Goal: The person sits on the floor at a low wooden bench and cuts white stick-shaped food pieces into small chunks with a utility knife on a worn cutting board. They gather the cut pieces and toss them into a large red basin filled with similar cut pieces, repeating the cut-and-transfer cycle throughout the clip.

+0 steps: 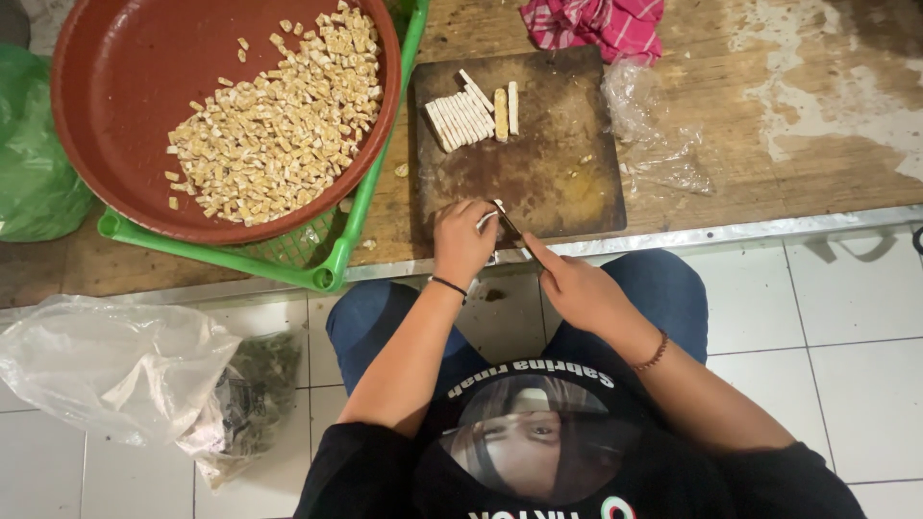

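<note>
My left hand (pixel 461 240) rests at the near edge of a dark wooden cutting board (pixel 538 173), fingers curled over a small pale tempeh piece (pixel 487 219). Beside it my right hand (pixel 577 286) grips a knife (pixel 510 226) whose blade points at that piece. At the board's far side lies a row of cut pale tempeh strips (pixel 469 113). A big red-brown basin (pixel 125 86) at the left holds a heap of small diced tempeh cubes (pixel 279 125).
The basin sits on a green plastic basket (pixel 327 259) on a worn wooden platform. A pink checked cloth (pixel 596 24) and clear plastic wrap (pixel 654 135) lie beyond the board. A clear bag (pixel 115 370) rests on the white tiled floor, a green bag (pixel 29 163) at far left.
</note>
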A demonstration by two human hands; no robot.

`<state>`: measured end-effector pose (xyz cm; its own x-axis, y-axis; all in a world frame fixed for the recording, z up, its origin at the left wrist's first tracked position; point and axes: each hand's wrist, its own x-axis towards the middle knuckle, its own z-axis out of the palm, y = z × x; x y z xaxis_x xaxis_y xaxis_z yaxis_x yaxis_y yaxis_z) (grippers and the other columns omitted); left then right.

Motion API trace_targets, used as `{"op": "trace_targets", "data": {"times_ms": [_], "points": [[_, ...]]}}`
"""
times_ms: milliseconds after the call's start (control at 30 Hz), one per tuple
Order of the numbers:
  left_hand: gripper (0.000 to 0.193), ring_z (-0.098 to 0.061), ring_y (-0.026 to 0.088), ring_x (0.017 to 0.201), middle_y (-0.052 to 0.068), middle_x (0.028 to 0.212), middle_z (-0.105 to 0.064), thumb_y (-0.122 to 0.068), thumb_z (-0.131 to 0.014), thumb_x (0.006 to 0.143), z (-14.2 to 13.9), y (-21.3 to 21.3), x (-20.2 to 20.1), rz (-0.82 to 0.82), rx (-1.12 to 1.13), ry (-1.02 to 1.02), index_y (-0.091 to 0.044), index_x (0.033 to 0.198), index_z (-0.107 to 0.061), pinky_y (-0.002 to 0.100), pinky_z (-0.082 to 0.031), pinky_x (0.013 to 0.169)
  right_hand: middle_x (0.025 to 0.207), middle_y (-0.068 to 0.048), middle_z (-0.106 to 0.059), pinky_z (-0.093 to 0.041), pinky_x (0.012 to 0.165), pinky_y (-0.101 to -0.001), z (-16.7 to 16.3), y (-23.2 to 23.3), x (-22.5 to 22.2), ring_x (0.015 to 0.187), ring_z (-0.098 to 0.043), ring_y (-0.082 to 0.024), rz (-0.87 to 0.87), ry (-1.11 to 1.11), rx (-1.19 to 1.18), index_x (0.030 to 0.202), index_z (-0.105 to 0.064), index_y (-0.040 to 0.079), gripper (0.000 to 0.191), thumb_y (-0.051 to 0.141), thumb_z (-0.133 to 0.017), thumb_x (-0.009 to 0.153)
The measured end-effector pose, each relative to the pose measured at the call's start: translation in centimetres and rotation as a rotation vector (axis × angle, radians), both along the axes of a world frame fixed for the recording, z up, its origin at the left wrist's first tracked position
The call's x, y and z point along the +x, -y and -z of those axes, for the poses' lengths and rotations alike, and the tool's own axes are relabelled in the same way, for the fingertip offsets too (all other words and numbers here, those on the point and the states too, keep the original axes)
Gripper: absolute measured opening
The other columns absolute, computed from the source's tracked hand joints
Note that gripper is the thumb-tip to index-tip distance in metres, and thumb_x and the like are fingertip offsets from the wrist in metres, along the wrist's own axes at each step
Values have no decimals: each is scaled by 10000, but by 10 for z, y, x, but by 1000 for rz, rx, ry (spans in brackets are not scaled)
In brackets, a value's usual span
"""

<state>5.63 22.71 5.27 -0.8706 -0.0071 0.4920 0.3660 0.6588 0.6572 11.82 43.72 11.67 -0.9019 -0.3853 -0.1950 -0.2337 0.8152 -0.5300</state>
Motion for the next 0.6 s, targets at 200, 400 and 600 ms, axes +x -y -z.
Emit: {"op": "trace_targets", "data": {"times_ms": [200, 400, 600], "points": [[56, -666, 331, 824, 98, 839, -696, -133, -764, 836, -2, -1, 0, -1, 1, 15, -90, 858, -736, 429, -520, 794, 983, -230, -711, -536, 733, -531, -6, -12, 14, 851, -686, -444, 19, 44, -24, 1586, -306, 302, 662, 199, -511, 966], [64, -665, 319, 802, 93, 826, -692, -145, -772, 835, -4, -3, 2, -13, 26, 31, -95, 854, -736, 420, -522, 768, 1036, -236, -707, -542, 732, -522, -12, -21, 15, 872, -682, -448, 27, -60, -127, 1568, -357, 281, 633, 181, -518, 964], [59, -662, 332, 810, 98, 823, -688, -124, -770, 819, -3, -2, 2, -9, 11, 7, -90, 850, -733, 433, -520, 780, 975, -226, -711, -529, 718, -535, -9, -7, -2, 842, -679, -446, 9, -69, -93, 1567, -368, 272, 628, 189, -531, 966]]}}
